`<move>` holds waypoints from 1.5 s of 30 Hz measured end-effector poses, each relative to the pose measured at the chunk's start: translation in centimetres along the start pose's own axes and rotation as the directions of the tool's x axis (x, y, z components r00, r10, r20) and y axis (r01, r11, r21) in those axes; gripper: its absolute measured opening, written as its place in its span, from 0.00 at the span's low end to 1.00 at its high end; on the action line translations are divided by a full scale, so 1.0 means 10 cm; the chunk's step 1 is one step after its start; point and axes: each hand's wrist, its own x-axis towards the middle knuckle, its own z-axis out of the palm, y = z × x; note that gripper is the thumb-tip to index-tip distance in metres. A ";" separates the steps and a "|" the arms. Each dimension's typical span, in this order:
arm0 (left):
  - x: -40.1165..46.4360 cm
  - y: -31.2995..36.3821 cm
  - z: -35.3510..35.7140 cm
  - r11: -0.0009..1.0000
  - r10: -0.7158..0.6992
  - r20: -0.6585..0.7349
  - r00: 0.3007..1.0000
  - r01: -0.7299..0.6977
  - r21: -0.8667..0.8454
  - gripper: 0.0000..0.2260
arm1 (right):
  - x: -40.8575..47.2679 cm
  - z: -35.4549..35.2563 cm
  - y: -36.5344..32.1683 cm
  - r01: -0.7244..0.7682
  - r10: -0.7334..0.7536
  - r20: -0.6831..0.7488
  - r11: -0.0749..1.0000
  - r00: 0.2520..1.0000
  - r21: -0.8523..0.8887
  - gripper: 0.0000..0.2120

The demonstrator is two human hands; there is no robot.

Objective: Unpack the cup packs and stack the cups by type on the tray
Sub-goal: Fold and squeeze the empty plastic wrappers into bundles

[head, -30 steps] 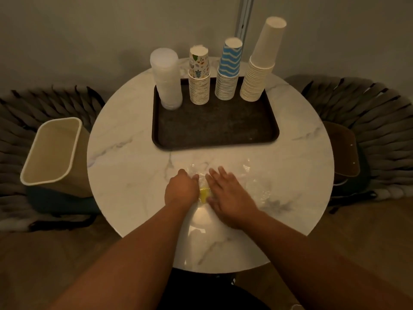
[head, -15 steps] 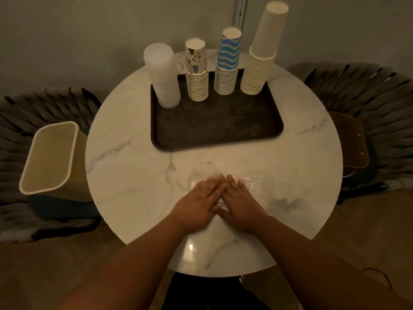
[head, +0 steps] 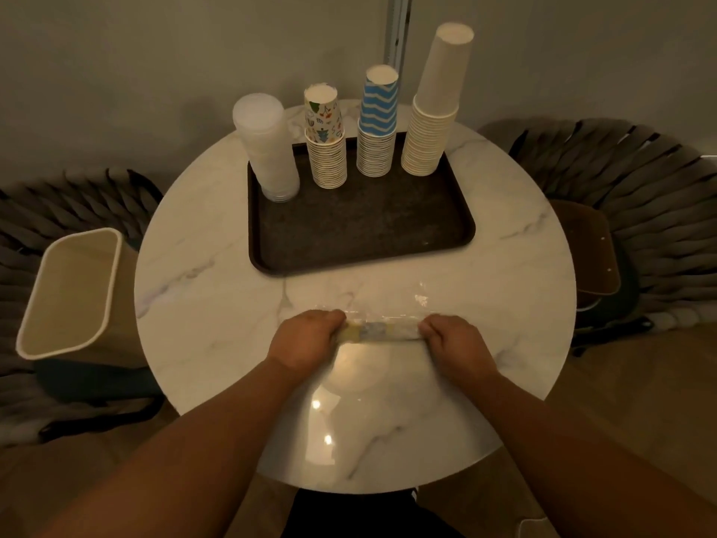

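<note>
The empty plastic wrapper (head: 382, 331) lies flat on the round marble desk (head: 217, 289), just in front of the tray, rolled or folded into a narrow strip along its near edge — a yellow and pale label shows through the film. The left hand (head: 306, 337) grips one end of that strip with its fingers curled over it, and the right hand (head: 456, 341) grips the other end the same way; the loose clear part of the film spreads away from them toward the tray.

On the dark tray (head: 364, 246) four upside-down stacks stand in a row along the far side: clear plastic cups (head: 267, 149), patterned paper cups (head: 325, 143), blue wavy-striped cups (head: 377, 128) and tall plain cups (head: 434, 110). No unopened pack is in view, so the sorting looks finished and the step in hand seems to be tidying away the packaging.

The next move, as I judge it, calls for gathering the film into one hand and carrying it left to the beige bin (head: 73, 293) beside the desk — slippery, springy film may unroll, so a firm grip matters. Woven chairs (head: 640, 180) stand on either side.
</note>
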 end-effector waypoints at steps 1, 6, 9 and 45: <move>0.08 0.02 -0.04 0.998 -0.060 0.011 0.998 0.060 -0.008 0.19 | 0.09 -0.01 -0.03 -0.075 0.075 -0.019 0.997 0.997 0.009 0.17; 0.38 0.11 -0.06 0.928 -0.335 0.099 0.937 0.346 -0.136 0.12 | 0.26 0.04 0.00 -0.350 0.350 -0.026 0.937 0.936 0.000 0.10; 0.40 0.10 -0.04 0.936 -0.322 0.054 0.945 0.327 -0.132 0.11 | 0.23 0.07 0.02 -0.347 0.338 -0.078 0.919 0.938 -0.187 0.11; 0.40 0.25 -0.30 0.656 0.746 -0.159 0.647 -0.755 0.008 0.15 | -0.29 0.55 -0.75 -0.274 0.335 -0.057 0.846 0.940 0.456 0.21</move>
